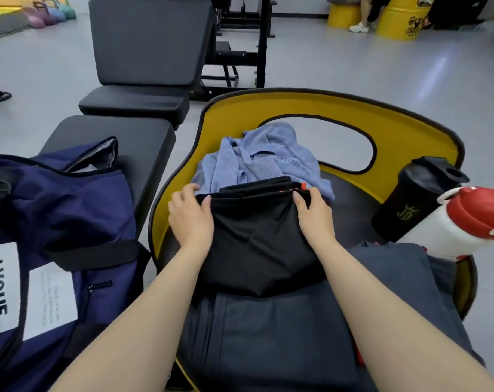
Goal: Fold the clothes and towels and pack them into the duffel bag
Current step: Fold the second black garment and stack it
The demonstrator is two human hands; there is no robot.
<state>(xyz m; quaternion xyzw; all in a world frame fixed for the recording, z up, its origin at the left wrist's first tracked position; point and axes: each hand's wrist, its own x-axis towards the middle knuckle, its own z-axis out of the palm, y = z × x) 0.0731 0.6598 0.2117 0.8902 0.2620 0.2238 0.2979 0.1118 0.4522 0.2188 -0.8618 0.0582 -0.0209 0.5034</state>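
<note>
— Nearest item?
— Dark grey garment [282, 335], folded, near edge of the yellow table [409, 131].
— Left to right?
— Navy duffel bag [70, 216], unzipped. Left hand [190, 217] and right hand [315, 213]: fingers pinching the black garment [260, 241] at its far corners. Blue towel [268, 159] behind it. Black shaker [415, 196] and white bottle [460, 224], right.

Hidden and cut off around the fingers

Left of the left hand [190, 219], the duffel bag [70, 222] runs off-frame; the black garment [257, 244] covers the blue towel [257, 159] beyond the fingertips.
</note>
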